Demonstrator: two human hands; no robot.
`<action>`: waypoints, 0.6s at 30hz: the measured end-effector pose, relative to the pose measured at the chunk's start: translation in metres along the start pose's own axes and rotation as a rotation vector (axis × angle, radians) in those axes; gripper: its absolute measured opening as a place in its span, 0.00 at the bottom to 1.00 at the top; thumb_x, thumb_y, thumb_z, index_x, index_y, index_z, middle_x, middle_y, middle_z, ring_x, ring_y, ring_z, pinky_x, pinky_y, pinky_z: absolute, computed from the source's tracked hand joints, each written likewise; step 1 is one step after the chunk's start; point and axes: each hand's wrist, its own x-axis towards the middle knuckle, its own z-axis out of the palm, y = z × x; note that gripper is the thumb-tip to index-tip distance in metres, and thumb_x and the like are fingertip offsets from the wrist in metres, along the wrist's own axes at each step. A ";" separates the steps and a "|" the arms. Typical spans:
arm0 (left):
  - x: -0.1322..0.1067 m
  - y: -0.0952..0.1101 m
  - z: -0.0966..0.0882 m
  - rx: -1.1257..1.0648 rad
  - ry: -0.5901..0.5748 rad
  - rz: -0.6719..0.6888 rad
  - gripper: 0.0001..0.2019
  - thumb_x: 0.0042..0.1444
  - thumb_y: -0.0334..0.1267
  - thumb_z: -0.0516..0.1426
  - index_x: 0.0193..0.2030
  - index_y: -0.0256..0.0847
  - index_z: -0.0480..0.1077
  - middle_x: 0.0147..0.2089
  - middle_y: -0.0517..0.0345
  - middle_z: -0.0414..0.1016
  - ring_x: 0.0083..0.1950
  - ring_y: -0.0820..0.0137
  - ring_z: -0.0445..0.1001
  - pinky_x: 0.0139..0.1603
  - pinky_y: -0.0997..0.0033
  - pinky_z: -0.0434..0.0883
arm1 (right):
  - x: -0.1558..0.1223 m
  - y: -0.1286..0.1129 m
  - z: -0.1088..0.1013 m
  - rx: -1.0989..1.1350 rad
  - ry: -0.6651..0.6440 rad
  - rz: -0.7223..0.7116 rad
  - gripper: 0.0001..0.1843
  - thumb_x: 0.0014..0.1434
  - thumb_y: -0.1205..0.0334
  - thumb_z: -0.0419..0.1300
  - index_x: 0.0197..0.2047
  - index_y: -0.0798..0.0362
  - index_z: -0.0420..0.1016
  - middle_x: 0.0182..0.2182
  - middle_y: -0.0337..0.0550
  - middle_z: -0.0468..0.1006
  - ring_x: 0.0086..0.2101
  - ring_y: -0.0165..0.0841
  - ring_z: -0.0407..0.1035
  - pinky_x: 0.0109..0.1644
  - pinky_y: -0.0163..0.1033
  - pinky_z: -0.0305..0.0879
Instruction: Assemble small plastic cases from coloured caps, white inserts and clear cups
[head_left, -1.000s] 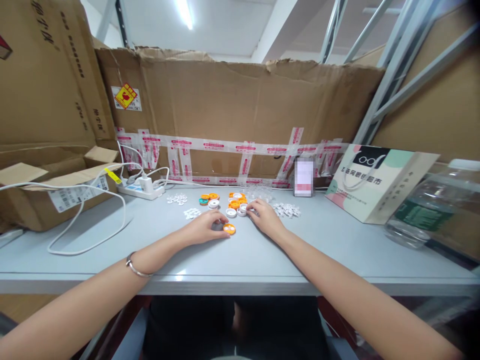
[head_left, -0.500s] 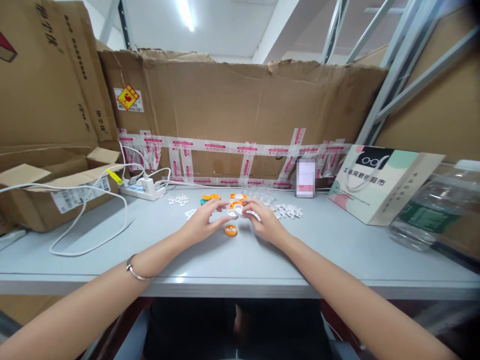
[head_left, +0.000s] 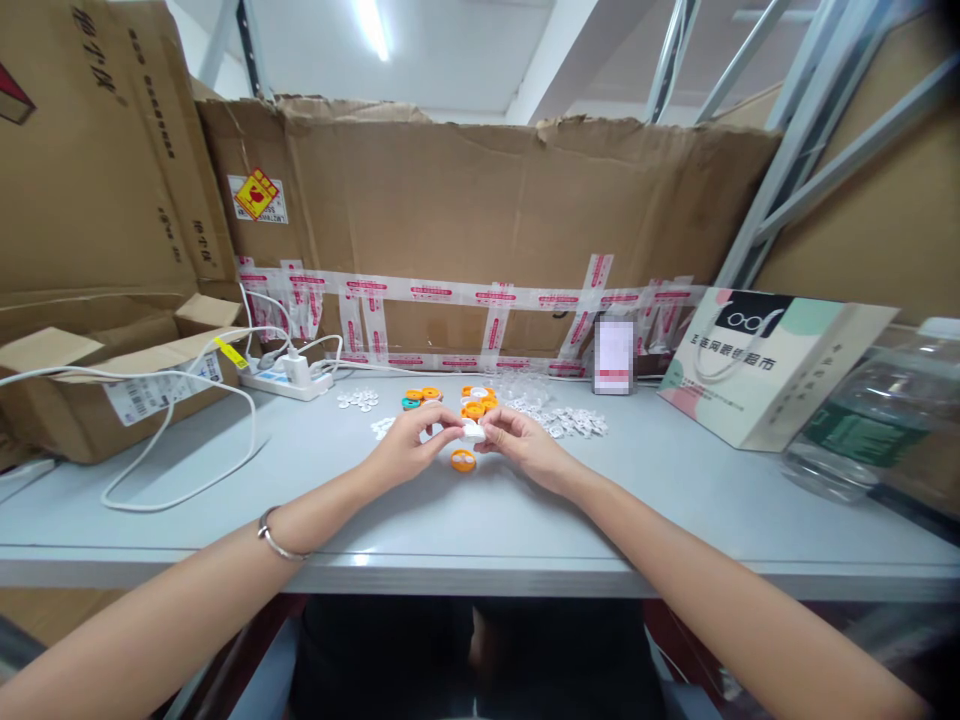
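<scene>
Left hand (head_left: 409,447) and right hand (head_left: 534,450) pinch one white piece (head_left: 473,433) between them
Both are narrowed on opposite sides of it; an orange disc (head_left: 463,461) with pale spots lies on the table (head_left: 480,525) just nearer than the hands, orange rings (head_left: 475,409) sit just beyond the white piece, and small white parts (head_left: 579,423) are scattered beyond and right of the right hand, a phone (head_left: 613,358) farther off

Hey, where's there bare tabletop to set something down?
Left: between the white cable and the left hand. Right: between the right forearm and the printed paper bag. It's crowded beyond both hands, among orange round pieces and small white pieces.
</scene>
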 end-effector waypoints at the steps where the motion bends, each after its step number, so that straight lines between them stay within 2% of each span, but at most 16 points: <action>1: 0.001 0.000 0.000 -0.018 -0.003 -0.020 0.07 0.57 0.37 0.54 0.37 0.37 0.71 0.35 0.56 0.75 0.37 0.71 0.70 0.34 0.74 0.64 | 0.000 0.001 0.000 0.025 0.002 0.010 0.14 0.50 0.51 0.62 0.31 0.53 0.66 0.31 0.37 0.72 0.31 0.28 0.71 0.44 0.40 0.65; 7: 0.002 -0.007 0.002 -0.072 -0.084 -0.069 0.10 0.56 0.39 0.54 0.41 0.39 0.72 0.39 0.57 0.76 0.38 0.72 0.70 0.34 0.76 0.63 | 0.002 0.005 0.000 0.017 0.030 0.026 0.15 0.49 0.51 0.63 0.32 0.53 0.68 0.29 0.36 0.72 0.30 0.27 0.70 0.42 0.39 0.65; 11: 0.002 -0.007 0.002 -0.060 -0.107 -0.086 0.10 0.54 0.39 0.56 0.40 0.38 0.73 0.38 0.57 0.77 0.35 0.73 0.69 0.34 0.76 0.63 | 0.003 0.005 0.001 -0.054 0.001 0.023 0.15 0.49 0.50 0.62 0.32 0.53 0.69 0.27 0.37 0.73 0.30 0.28 0.69 0.42 0.40 0.65; 15: 0.003 -0.006 0.000 -0.073 -0.084 -0.153 0.10 0.53 0.41 0.56 0.37 0.38 0.75 0.35 0.58 0.77 0.33 0.73 0.69 0.34 0.75 0.63 | 0.004 0.004 0.002 -0.146 0.037 -0.012 0.15 0.49 0.51 0.62 0.36 0.52 0.68 0.33 0.39 0.73 0.34 0.30 0.70 0.45 0.43 0.65; 18: 0.005 -0.013 0.000 -0.123 -0.078 -0.242 0.11 0.51 0.41 0.58 0.35 0.37 0.75 0.34 0.57 0.77 0.33 0.71 0.70 0.36 0.74 0.65 | 0.001 0.006 0.001 -0.341 0.056 -0.032 0.21 0.45 0.53 0.65 0.40 0.51 0.65 0.38 0.42 0.72 0.39 0.34 0.69 0.48 0.45 0.64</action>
